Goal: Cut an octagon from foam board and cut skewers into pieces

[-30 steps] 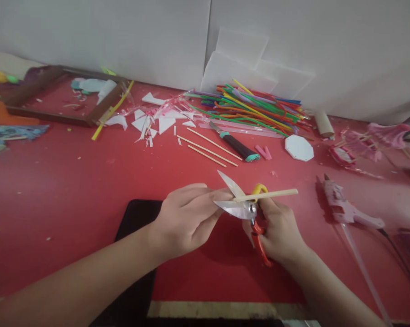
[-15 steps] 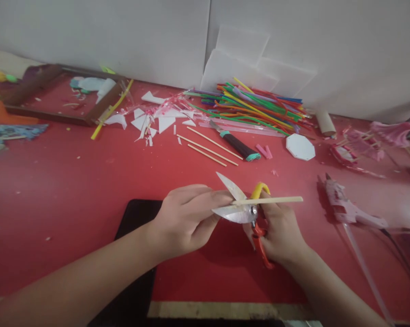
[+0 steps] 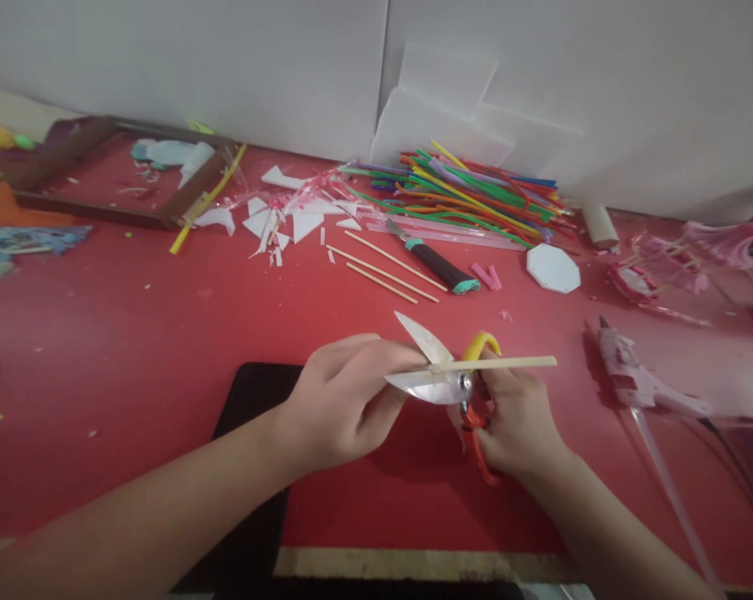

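My left hand (image 3: pixel 344 400) pinches one end of a thin wooden stick (image 3: pixel 507 362) that lies level and points right. My right hand (image 3: pixel 517 421) grips scissors (image 3: pixel 435 367) with orange and yellow handles. Their silver blades stand apart, and the stick rests in the angle between them, close to the pivot. Both hands hover just above the red table (image 3: pixel 132 333).
A black mat (image 3: pixel 254 467) lies under my left forearm. Behind are two loose wooden sticks (image 3: pixel 382 271), a craft knife (image 3: pixel 435 267), a heap of coloured straws (image 3: pixel 469 196), a white octagon (image 3: pixel 553 268), white scraps (image 3: pixel 282 221) and a wooden frame (image 3: pixel 101 208). A pink glue gun (image 3: pixel 639 383) lies right.
The stick and scissors have shifted very slightly; the stick's free end sits a little farther right than a second ago. The blades stay apart around it.
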A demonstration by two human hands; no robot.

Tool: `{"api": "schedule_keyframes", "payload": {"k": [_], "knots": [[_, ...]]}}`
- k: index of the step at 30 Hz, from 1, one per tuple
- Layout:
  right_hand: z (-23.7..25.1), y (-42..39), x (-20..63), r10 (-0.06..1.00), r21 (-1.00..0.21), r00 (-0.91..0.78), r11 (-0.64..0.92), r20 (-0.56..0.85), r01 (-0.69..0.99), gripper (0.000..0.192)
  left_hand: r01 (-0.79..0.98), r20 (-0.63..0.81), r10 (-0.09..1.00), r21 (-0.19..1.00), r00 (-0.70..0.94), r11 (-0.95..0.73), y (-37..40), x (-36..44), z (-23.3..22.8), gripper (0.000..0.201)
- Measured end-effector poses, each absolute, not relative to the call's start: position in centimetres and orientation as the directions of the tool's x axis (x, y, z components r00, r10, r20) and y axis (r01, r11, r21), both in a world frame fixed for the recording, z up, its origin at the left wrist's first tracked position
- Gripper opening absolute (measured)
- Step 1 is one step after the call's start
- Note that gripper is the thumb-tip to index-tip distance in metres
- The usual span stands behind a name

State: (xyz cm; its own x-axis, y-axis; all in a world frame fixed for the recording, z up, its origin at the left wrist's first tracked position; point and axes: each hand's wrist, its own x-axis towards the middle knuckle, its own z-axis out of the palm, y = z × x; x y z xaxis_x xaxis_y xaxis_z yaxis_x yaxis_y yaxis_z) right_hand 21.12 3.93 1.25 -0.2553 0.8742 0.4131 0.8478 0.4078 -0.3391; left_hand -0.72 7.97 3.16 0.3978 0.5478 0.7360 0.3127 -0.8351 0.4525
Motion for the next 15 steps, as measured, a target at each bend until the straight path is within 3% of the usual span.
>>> {"api": "schedule_keyframes", "payload": {"k": [3, 15], "knots": [[1.06, 3.97, 21.18, 0.874, -0.338, -0.254, 0.407, 0.414, 0.849, 0.014, 0.315, 0.768, 0.503, 0.401, 0.397, -0.86, 8.03, -0.81, 3.26, 0.013], [1.09, 4.01, 21.12, 0.89, -0.395, -0.241, 0.396, 0.387, 0.829, 0.014, 0.297, 0.734, 0.549, 0.463, 0.4, -0.835, 8.19, -0.83, 3.25, 0.014]]}}
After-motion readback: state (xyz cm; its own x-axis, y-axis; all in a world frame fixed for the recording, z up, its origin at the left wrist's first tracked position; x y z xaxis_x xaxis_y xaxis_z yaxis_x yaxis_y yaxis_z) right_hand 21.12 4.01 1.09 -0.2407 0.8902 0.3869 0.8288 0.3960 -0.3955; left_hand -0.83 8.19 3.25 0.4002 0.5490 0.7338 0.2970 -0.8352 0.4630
